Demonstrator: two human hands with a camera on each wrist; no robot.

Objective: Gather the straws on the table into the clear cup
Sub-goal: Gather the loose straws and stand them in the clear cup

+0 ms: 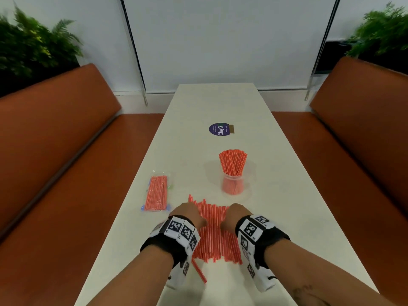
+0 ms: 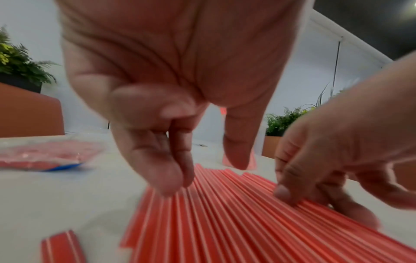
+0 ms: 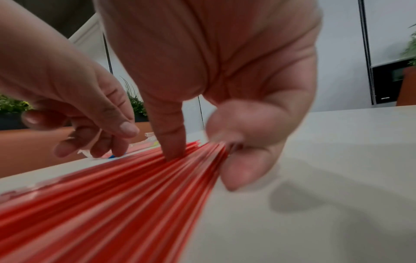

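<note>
Nearest the person, one stray straw [image 1: 199, 271] lies apart at an angle by the left wrist, off the edge of the main lot. Just beyond it the loose straws [image 1: 215, 230] lie flat on the table [image 1: 287, 195], side by side in a wide sheet, ends pointing away from the person, prob. so both hands can rake them in from the sides.

Left hand [image 1: 187, 214] hangs over the left edge of the sheet, fingers loosely curled and pointing down, tips just above or barely at the straws; it holds nothing as far as I can see. Right hand [image 1: 234, 215] is on the right edge: thumb pressed down onto the top of the straws, the other fingers curled at the outer side of the sheet, so it looks to be starting to pinch up a bunch. Blurry, so can't say how many it has.

Further out on the left, a sealed packet of straws [image 1: 156, 193] lies near the table edge, not touched. Right of centre & farther on, the clear cup [image 1: 233, 184] stands upright, already packed w/ straws fanning out at the top, so room looks tight. Past that, a round purple sticker [image 1: 218, 129] on the tabletop.
</note>
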